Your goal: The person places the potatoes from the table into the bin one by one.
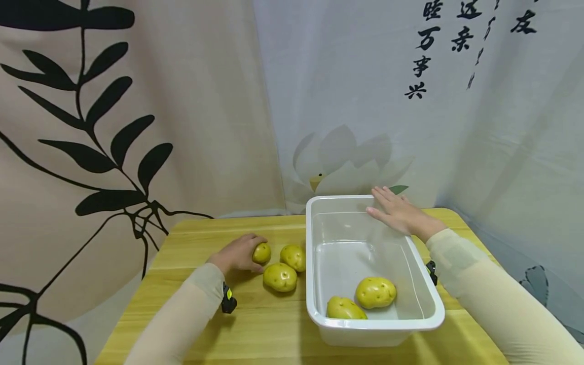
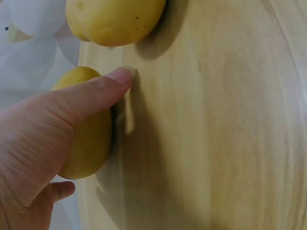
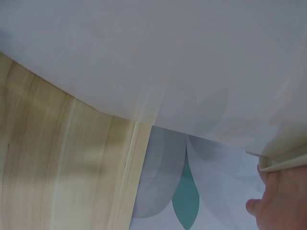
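The left hand [image 1: 237,254] is at the left part of the counter [image 1: 255,334], and its grip is pinching the leftmost potato [image 1: 262,253] between thumb and fingers. In the left wrist view, the long axis of this potato runs across the thumb. The white tub [image 1: 375,323] stands to the right of it, and 2 loose potatoes [image 1: 280,277] lie between this hand and the tub. The right hand [image 1: 401,213] is farther from the held potato; its fingers are rather straight and rest on the tub's far right corner. Inside, 2 more potatoes [image 1: 376,292] lie near the front wall.
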{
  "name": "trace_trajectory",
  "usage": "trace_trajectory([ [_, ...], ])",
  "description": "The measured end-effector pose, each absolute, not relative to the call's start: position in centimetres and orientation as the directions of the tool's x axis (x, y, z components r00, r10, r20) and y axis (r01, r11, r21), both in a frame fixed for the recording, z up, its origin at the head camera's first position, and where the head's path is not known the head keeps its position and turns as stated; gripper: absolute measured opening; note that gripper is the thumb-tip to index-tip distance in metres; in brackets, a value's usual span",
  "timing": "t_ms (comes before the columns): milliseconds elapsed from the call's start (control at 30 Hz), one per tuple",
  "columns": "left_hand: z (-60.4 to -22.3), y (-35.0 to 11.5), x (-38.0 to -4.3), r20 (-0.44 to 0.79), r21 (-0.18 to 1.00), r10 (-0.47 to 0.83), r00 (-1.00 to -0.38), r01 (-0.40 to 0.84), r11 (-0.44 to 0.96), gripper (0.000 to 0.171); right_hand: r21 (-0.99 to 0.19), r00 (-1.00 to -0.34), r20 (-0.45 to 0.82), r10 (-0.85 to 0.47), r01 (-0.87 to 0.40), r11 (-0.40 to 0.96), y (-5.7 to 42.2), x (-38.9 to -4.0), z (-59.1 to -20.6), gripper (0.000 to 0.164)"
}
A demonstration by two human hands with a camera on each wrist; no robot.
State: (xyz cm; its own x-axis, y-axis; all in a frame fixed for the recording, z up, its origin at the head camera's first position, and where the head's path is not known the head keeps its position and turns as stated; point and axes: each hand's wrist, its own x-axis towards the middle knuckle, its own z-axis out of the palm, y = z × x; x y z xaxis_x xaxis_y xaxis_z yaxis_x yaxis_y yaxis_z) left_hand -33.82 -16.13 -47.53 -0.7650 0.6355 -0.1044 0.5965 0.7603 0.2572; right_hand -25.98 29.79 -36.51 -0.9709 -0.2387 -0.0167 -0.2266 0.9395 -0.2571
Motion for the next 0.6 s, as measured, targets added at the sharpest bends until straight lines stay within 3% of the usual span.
trace_trajectory([
  [600, -49.6, -15.5, -34.3, -0.008, 0.302, 0.536, -0.844, 0.509, 0.806, 0.076, -0.277, -0.971, -0.013, -0.237, -0.224, 0.934, 29.6, -25.5, -36.4, 0.076],
])
